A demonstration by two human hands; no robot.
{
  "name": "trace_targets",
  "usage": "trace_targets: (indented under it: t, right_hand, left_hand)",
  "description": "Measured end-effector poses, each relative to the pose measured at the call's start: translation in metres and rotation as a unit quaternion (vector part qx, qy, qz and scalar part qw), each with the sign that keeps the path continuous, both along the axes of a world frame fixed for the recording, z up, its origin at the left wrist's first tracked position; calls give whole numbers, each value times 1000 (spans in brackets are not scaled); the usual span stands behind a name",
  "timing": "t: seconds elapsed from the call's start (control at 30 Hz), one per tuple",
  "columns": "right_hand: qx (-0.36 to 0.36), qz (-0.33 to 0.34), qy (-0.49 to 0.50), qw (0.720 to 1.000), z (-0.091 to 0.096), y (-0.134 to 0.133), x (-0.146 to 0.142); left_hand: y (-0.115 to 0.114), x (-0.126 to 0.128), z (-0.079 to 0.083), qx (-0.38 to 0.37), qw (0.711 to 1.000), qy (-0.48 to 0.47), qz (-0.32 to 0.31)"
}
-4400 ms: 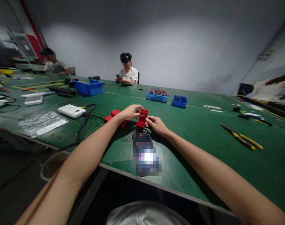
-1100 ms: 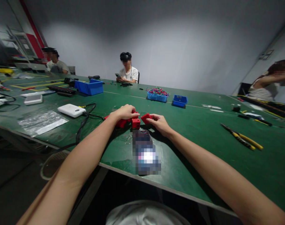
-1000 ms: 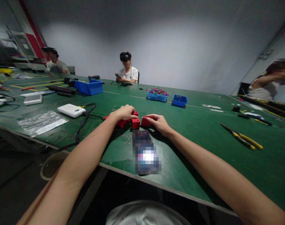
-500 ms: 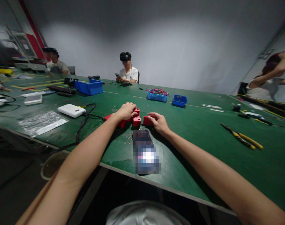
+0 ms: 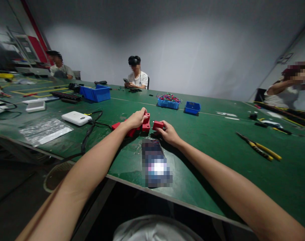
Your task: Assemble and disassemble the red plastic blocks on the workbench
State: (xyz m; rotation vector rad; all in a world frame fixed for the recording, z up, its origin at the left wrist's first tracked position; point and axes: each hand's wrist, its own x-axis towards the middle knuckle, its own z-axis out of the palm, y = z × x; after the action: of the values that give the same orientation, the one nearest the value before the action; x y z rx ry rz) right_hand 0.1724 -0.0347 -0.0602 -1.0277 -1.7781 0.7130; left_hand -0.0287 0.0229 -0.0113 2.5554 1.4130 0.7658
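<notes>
Red small block (image 5: 157, 125), pinched in right grip (image 5: 169, 134), sits just right of upright block (image 5: 146, 122) clasped in left grip (image 5: 135, 119).

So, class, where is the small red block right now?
Centre of the head view: the small red block is pinched in the right hand, just right of the red piece in the left hand.

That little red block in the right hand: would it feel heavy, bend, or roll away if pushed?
Probably stiff: the small red boxy block shows sharp edges while pinched by the right hand. Likely light, since a mere pinch holds it. Its flat faces suggest it would sit still on the green table rather than roll.
</notes>
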Motion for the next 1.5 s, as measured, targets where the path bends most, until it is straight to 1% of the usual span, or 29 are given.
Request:
trace_targets:
  t: [0.07, 0.13, 0.23, 0.33, 0.47, 0.57, 0.67, 0.83, 0.93, 1.03, 1.13, 1.23, 1.3, 1.43, 1.5]
  right_hand:
    - [-37, 24, 58, 997, 2, -2, -1]
    - [-66, 46, 84, 993, 4, -3, 0]
    - [-75, 54, 113, 989, 6, -3, 1]
    - [-83, 49, 140, 985, 7, -2, 3]
    - [-116, 40, 165, 979, 5, 2, 6]
    - [-128, 43, 181, 974, 4, 3, 7]
    - [-140, 35, 201, 969, 5, 3, 7]
    - [-129, 10, 174, 976, 6, 2, 7]
    - [-114, 5, 150, 982, 7, 2, 8]
    - [-106, 9, 142, 984, 7, 1, 8]
    - [-110, 23, 163, 980, 7, 1, 6]
    - [-116, 39, 191, 974, 6, 0, 3]
    - [-106, 34, 201, 973, 6, 1, 3]
    - [-66, -13, 212, 975, 5, 2, 3]
    - [-79, -18, 223, 971, 5, 2, 3]
  left_hand:
    - [0, 1, -1, 0, 1000, -18, -3]
    - [1, 1, -1, -4, 999, -41, -11]
    - [1, 1, -1, -11, 997, -70, -19]
    - [0, 1, 2, -21, 995, -95, -21]
    - [-3, 0, 5, -24, 994, -109, -15]
    - [-3, 1, 5, -23, 993, -113, -17]
    - [-2, 2, 3, -44, 992, -118, -30]
    - [-2, 4, 0, -50, 991, -122, -29]
    - [-3, 6, -2, -63, 993, -94, -40]
    - [-5, 9, -5, -66, 996, -30, -45]
    - [-8, 15, -6, -56, 997, 41, -29]
    - [-12, 20, -5, -44, 995, 88, -2]
    - [-14, 22, -3, -37, 994, 105, 12]
    - [-15, 26, 0, -49, 992, 104, 43]
    - [-15, 26, 2, -62, 992, 95, 54]
